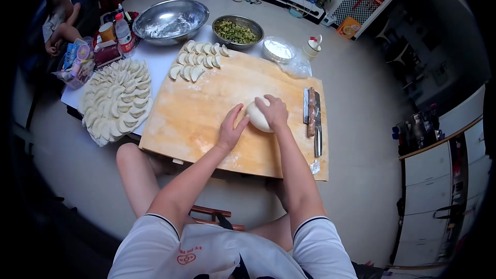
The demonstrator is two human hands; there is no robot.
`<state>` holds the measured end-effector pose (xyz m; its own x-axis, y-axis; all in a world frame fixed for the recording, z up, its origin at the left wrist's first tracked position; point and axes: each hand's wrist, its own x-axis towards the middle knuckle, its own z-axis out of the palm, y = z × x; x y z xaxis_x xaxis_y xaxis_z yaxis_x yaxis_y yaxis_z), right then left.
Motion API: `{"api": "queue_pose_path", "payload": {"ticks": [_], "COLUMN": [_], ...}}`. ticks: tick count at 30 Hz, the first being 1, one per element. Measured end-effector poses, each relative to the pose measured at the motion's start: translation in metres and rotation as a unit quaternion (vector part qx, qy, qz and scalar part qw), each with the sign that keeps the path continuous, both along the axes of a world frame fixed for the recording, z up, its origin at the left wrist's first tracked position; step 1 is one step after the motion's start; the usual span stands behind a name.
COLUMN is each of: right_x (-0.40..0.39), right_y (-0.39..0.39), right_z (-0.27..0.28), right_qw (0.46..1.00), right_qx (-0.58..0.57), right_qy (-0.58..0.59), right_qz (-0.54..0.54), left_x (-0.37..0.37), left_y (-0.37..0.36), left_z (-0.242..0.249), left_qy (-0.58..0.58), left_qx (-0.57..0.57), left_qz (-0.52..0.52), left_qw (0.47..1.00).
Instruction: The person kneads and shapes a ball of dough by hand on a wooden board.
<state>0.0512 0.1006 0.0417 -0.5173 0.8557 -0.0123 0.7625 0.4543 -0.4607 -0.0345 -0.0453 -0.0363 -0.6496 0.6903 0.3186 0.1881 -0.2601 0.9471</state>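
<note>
A smooth ball of white dough (pixel 260 115) sits on a floured wooden board (pixel 196 111). My right hand (pixel 275 111) curves over its right side, the fingers gripping the top and far edge. At the dough's left side is my left hand (pixel 232 128), its fingers stretched and apart, the thumb close to or touching the dough. Rows of folded dumplings (pixel 196 61) lie at the board's far left. Along the right edge rest a wooden rolling pin (pixel 311 112) and a knife (pixel 318 124).
Left of the board, a round tray of dumplings (pixel 116 101) lies near a bottle (pixel 124 35). Behind stand a large metal bowl (pixel 170 20), a bowl of green filling (pixel 237 31) and a bowl of flour (pixel 279 49). A seated person (pixel 61 23) is at far left.
</note>
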Motion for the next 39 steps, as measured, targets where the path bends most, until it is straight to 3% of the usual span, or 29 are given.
{"api": "queue_pose_path", "payload": {"ticks": [4, 8, 11, 14, 15, 18, 21, 24, 26, 30, 35, 39], "right_x": [-0.002, 0.027, 0.069, 0.099, 0.1, 0.09, 0.055, 0.025, 0.01, -0.008, 0.024, 0.073], "right_y": [-0.014, -0.055, -0.096, -0.135, -0.14, -0.127, -0.096, -0.057, -0.046, -0.035, -0.074, -0.114], "right_z": [-0.006, -0.024, 0.001, 0.033, 0.038, 0.029, -0.005, -0.025, -0.007, 0.007, -0.004, 0.032], "right_qw": [0.997, 0.989, 0.998, 0.997, 0.997, 0.938, 0.917, 0.959, 0.988, 0.998, 0.992, 0.996], "right_qx": [0.025, 0.137, 0.043, 0.001, 0.022, 0.325, 0.338, 0.231, 0.12, 0.012, 0.12, 0.047], "right_qy": [0.025, 0.028, 0.022, -0.068, -0.071, 0.035, -0.034, -0.01, -0.029, -0.04, -0.036, -0.072], "right_qz": [-0.068, -0.042, -0.035, 0.034, 0.033, 0.116, 0.212, 0.166, 0.096, -0.04, 0.007, 0.035], "left_x": [-0.001, -0.001, -0.002, -0.001, -0.001, -0.001, -0.002, -0.001, 0.0, -0.004, -0.004, -0.002], "left_y": [0.003, 0.002, 0.002, 0.005, 0.003, 0.006, 0.006, 0.007, 0.003, 0.003, 0.006, 0.004], "left_z": [-0.004, -0.002, -0.006, -0.006, -0.009, -0.013, -0.015, -0.014, -0.006, -0.008, -0.009, -0.008], "left_qy": [-0.008, 0.003, -0.007, -0.007, -0.005, -0.02, -0.017, -0.033, -0.041, -0.024, -0.009, -0.01], "left_qx": [0.003, -0.026, -0.022, -0.003, 0.002, 0.013, 0.011, 0.024, 0.012, -0.002, 0.009, 0.003], "left_qz": [-0.004, -0.012, -0.009, 0.003, 0.01, 0.009, 0.003, -0.001, -0.014, -0.014, 0.003, 0.013], "left_qw": [1.0, 1.0, 1.0, 1.0, 1.0, 1.0, 1.0, 0.999, 0.999, 1.0, 1.0, 1.0]}}
